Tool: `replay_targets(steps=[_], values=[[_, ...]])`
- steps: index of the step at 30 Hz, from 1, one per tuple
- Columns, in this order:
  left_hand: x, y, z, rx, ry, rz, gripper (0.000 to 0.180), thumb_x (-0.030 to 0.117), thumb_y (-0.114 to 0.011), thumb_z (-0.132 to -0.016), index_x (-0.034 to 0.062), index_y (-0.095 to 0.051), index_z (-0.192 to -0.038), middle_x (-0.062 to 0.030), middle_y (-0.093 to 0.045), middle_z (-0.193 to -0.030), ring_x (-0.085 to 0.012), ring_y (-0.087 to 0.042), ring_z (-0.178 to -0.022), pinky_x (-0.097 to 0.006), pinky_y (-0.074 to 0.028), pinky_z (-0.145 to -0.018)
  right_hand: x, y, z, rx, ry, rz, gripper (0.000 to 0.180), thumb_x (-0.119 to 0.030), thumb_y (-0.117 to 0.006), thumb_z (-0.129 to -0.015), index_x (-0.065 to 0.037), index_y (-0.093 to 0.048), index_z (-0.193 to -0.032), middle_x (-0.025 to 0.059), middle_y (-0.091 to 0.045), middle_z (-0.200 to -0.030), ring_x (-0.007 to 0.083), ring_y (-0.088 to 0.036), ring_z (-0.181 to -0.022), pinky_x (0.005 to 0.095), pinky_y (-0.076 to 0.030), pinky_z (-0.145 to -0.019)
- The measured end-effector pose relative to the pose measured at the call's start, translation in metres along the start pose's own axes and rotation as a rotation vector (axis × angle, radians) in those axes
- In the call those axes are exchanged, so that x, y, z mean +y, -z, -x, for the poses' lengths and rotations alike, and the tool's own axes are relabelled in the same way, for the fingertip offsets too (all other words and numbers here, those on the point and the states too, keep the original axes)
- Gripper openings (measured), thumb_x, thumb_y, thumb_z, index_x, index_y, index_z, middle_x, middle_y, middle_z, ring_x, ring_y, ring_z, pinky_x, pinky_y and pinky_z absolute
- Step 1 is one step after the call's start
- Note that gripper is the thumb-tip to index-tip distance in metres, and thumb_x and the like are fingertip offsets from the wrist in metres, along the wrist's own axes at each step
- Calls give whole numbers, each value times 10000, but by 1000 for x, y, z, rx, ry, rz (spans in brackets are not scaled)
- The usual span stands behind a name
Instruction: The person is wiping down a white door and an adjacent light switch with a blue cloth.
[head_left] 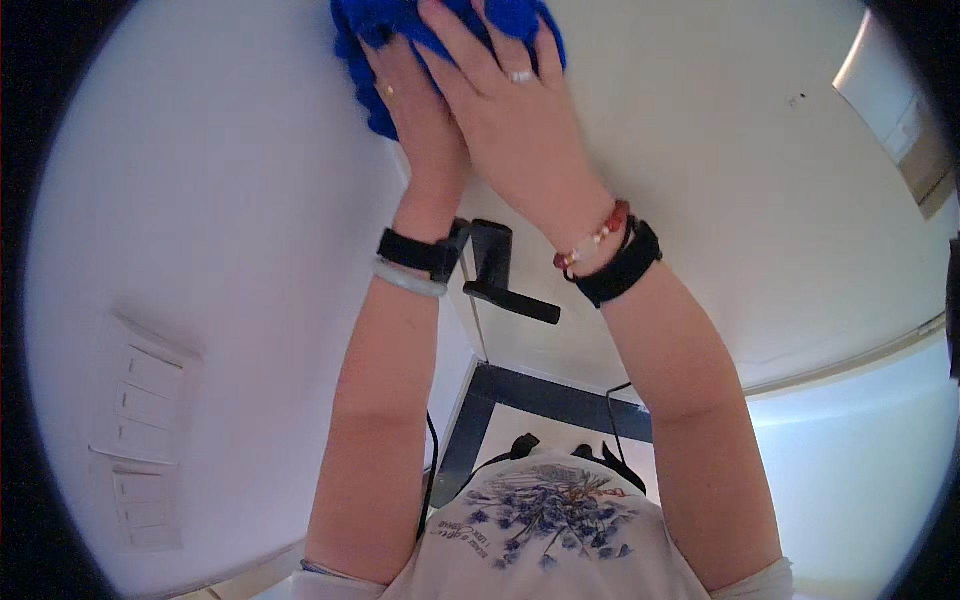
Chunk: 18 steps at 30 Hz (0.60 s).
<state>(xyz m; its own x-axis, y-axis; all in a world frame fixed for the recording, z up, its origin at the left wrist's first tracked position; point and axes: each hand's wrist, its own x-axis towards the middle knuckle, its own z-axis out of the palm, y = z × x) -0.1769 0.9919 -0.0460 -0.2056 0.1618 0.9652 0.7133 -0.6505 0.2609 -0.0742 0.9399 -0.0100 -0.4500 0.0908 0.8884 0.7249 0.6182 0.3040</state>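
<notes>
- The blue cloth [400, 30] is up high, at the top of the view, pressed flat against the white door [700, 200].
- Both hands are on the cloth. The left hand [415, 100] lies under the right hand [505, 105], and the two overlap.
- The fingers of both hands are stretched out long and flat, pushing the cloth on the door. They are not curled into a fist. Part of the cloth is hidden under the hands and part runs off the top of the view.
- The cloth looks soft and fluffy. I think it is light and bends any way you push it.
- It will not break. It may bunch up or slip down if the hands let go, since only the push of the hands keeps it on the door.
- A good place to hold it is the middle, with flat palms, so it stays spread out.
- A black door handle [505, 280] sticks out lower down, between the two wrists. It is well apart from the cloth.
- A white switch panel [140, 440] sits on the wall to the left, far from the hands.
</notes>
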Motion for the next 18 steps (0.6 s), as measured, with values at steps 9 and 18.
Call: replay_targets(steps=[9, 18], values=[[-27, 16, 162, -225, 338, -114, 499, 366, -219, -1011, 20, -252, -1369, -136, -342, -1397, -279, -336, -1254, -375, -197, -1092, -41, -9, 101, -369, 39, -25, 411, -199, -493, -821, -166, -562, -1225, -8, -357, -1421, 196, -367, -1265, 427, -275, -1058], [-8, 26, 158, -489, 603, -42, 449, 115, -536, -842, -82, -380, -1215, -298, -404, -1195, -458, -386, -1120, -470, -353, -945, -29, -40, 106, -583, -104, -221, 379, -181, -478, -827, -100, -567, -1187, 23, -424, -1369, 210, -395, -1240, 397, -319, -1005]])
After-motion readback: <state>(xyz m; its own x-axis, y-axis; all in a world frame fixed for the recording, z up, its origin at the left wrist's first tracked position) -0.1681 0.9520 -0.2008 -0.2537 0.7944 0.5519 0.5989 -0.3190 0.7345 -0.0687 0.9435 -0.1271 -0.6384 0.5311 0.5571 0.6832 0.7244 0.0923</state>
